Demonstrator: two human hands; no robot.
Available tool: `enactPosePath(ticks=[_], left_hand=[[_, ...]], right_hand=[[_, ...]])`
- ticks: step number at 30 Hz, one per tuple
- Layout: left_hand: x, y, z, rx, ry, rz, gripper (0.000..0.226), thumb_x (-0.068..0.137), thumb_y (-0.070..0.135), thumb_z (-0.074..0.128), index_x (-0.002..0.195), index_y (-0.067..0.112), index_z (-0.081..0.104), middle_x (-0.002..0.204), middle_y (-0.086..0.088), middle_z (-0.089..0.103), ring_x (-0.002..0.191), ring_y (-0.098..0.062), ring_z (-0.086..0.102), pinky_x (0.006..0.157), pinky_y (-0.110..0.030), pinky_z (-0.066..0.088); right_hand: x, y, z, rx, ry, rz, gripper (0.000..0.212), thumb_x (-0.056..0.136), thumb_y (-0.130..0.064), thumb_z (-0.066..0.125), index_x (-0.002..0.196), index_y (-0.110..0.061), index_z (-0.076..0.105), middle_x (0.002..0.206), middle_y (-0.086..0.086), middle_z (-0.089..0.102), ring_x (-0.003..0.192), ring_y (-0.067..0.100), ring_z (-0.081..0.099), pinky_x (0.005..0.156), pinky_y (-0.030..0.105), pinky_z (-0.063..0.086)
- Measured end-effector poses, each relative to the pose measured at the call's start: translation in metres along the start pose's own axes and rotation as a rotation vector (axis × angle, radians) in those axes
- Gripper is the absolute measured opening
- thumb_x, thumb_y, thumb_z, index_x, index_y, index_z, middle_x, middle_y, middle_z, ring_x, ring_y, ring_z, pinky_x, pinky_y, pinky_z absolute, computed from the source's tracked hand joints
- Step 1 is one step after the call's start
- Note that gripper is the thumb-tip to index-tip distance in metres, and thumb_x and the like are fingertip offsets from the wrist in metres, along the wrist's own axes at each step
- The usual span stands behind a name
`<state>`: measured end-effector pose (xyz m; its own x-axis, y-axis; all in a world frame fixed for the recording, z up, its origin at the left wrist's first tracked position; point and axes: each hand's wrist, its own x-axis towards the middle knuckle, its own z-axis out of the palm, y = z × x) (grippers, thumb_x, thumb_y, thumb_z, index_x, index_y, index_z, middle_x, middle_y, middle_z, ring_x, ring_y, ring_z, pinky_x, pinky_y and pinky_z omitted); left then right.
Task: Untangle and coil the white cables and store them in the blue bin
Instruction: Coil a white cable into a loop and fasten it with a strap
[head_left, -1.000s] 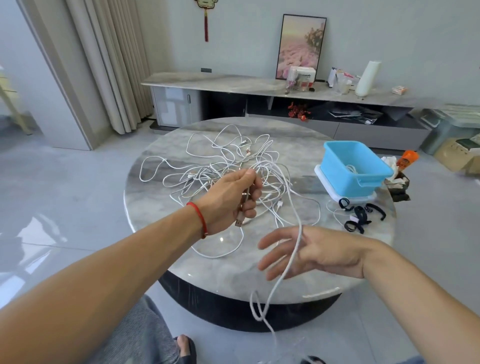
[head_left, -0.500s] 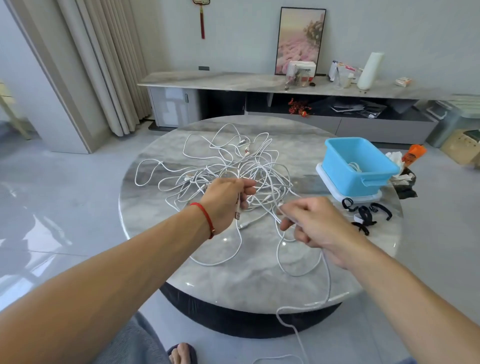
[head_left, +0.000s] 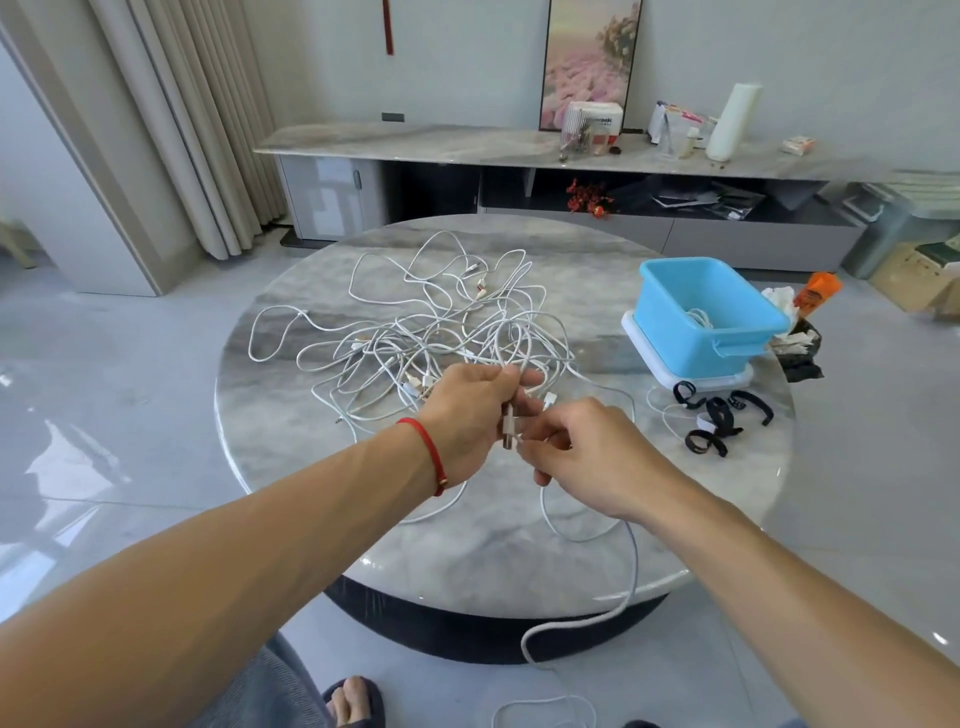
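The left hand (head_left: 470, 415), with a red string bracelet (head_left: 427, 453) at the wrist, has its fingers curled around a cable plug (head_left: 510, 427) that points downward out of the fist. The right hand (head_left: 587, 452) meets it from the other side, fingertips pinching a white strand right beside that plug, so the 2 hands are touching or nearly so above the near half of the round marble surface (head_left: 291, 415). From under the right hand 1 white cable (head_left: 632, 571) runs down over the near edge of the surface and loops toward the floor. Just beyond the hands lies the tangle of white cables (head_left: 441, 332), spread loosely across the middle of the surface. To the right, well apart from the tangle, the blue bin (head_left: 727, 343) sits on a white lid or tray, with a bit of white cable visible inside it. Several black straps (head_left: 714, 421) lie just in front of the bin.
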<state>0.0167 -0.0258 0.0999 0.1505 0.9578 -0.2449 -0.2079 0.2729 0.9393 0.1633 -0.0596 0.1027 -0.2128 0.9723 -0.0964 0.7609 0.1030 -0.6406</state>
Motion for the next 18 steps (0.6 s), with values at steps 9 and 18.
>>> enactPosePath(ticks=[9, 18], left_hand=[[0.017, -0.001, -0.015, 0.110, 0.100, 0.051, 0.029, 0.108, 0.011, 0.035, 0.085, 0.008, 0.053, 0.067, -0.002, 0.038, 0.042, -0.007, 0.028, 0.039, -0.019, 0.027], [0.004, -0.001, -0.002, 0.380, -0.136, -0.114, 0.038, 0.102, 0.031, 0.046, 0.073, 0.008, 0.056, 0.078, -0.013, 0.043, 0.053, -0.019, 0.035, 0.052, -0.029, 0.031]], right_hand=[[-0.019, 0.005, -0.033, -0.122, -0.151, -0.170, 0.022, 0.099, -0.036, 0.062, 0.085, -0.027, 0.075, 0.068, -0.001, 0.065, 0.060, 0.008, 0.053, 0.060, 0.030, 0.043], [-0.011, 0.000, -0.030, -0.076, 0.108, -0.275, 0.025, 0.100, -0.031, 0.062, 0.077, -0.034, 0.071, 0.060, -0.028, 0.059, 0.067, -0.003, 0.058, 0.061, 0.015, 0.036]])
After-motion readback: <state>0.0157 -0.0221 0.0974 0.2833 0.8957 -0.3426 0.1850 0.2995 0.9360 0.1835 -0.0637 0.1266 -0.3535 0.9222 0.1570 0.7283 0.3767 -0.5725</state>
